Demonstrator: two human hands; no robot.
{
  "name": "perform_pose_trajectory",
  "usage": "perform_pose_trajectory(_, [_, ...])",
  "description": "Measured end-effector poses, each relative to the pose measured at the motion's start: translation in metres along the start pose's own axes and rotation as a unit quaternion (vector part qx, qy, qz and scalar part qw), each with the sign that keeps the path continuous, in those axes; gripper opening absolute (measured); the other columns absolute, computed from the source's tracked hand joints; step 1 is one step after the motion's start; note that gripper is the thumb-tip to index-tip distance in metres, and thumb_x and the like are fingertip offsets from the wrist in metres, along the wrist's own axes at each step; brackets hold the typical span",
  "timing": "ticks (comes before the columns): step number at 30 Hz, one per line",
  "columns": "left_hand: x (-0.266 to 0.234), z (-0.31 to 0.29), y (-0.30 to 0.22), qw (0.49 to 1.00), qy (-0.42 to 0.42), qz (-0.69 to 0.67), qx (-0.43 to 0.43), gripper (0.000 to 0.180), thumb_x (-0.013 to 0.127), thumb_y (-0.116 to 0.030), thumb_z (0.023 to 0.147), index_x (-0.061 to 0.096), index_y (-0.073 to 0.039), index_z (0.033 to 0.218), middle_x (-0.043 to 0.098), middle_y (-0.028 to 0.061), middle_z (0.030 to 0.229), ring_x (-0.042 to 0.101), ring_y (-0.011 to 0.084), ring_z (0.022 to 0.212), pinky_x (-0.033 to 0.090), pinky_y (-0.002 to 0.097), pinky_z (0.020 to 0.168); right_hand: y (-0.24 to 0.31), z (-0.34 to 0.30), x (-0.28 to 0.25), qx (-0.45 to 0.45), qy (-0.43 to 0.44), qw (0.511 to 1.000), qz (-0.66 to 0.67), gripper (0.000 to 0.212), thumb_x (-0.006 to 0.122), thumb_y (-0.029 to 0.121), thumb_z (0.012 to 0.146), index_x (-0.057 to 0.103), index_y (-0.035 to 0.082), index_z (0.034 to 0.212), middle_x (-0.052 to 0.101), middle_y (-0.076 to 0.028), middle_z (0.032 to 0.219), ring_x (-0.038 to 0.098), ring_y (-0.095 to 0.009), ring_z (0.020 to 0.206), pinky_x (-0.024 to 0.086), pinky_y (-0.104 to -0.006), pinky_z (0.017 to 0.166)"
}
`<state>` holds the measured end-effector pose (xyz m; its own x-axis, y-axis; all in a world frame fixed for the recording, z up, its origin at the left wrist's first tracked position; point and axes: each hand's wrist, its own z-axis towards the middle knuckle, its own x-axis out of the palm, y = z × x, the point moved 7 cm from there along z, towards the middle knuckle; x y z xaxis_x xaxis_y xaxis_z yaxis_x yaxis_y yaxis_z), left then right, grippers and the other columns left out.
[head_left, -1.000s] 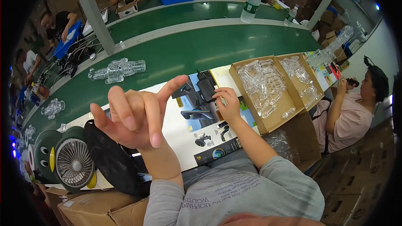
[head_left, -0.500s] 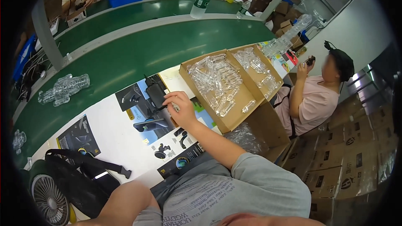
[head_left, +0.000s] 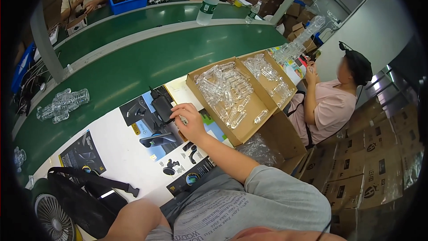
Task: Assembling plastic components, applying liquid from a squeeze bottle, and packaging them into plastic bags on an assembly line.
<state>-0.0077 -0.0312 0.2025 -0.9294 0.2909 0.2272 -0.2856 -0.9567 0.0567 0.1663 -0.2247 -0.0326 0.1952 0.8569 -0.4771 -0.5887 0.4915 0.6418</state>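
Observation:
My right hand (head_left: 188, 118) rests over the printed sheet (head_left: 171, 158) on the work surface, its fingers curled. A small pale piece with dark marks shows between thumb and fingers; I cannot make out what it is. Right against the fingertips lies a black rounded case-like item (head_left: 161, 108) with a short black end piece. To the hand's right stands an open cardboard tray (head_left: 249, 127) holding several clear plastic parts (head_left: 223, 82). My left hand is out of view; only the bent left arm (head_left: 140, 214) shows at the lower edge.
A black bag (head_left: 78, 201) and a fan (head_left: 54, 218) sit at the lower left. Clear plastic parts (head_left: 64, 105) lie on the green belt (head_left: 133, 69). Beyond are water bottles (head_left: 209, 2) and a blue bin (head_left: 129, 6). A co-worker (head_left: 327, 102) sits at the right.
My view has shifted slightly. My right hand stays beside the black item, its fingers still curled. The co-worker at the right has lowered their hands toward the table.

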Motion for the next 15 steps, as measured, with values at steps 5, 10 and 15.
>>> perform_pose_trajectory(5, [-0.002,0.009,0.007,0.998,-0.025,0.055,-0.020,0.009,0.058,-0.013,0.080,0.063,-0.007,0.075,0.057,0.0069,0.064,0.047,0.0096,0.048,0.031,0.0245,0.040,0.000,0.002,0.000,-0.003,-0.001,1.000,0.005,0.009,0.055,-0.002,0.071,0.061,0.004,0.074,0.060,-0.007,0.091,0.054,-0.025,0.090,0.043,-0.0336,0.079])
perform_pose_trajectory(10, [-0.004,0.006,0.004,0.997,-0.035,0.066,0.025,0.015,0.054,-0.017,0.083,0.060,-0.007,0.074,0.057,0.0067,0.063,0.051,0.0110,0.053,0.033,0.0345,0.046,-0.002,0.002,-0.004,-0.001,-0.008,1.000,-0.008,0.010,0.057,-0.003,0.069,0.062,0.005,0.073,0.060,-0.006,0.092,0.055,-0.024,0.088,0.044,-0.0329,0.077])
perform_pose_trajectory(15, [0.010,0.001,-0.011,0.987,0.031,0.139,0.073,0.019,0.046,-0.019,0.088,0.051,-0.008,0.073,0.051,0.0032,0.055,0.061,0.0179,0.065,0.041,0.0678,0.069,0.002,0.002,0.000,-0.004,-0.008,1.000,-0.003,0.010,0.056,-0.003,0.069,0.061,0.005,0.073,0.060,-0.006,0.091,0.055,-0.025,0.088,0.044,-0.0329,0.077])
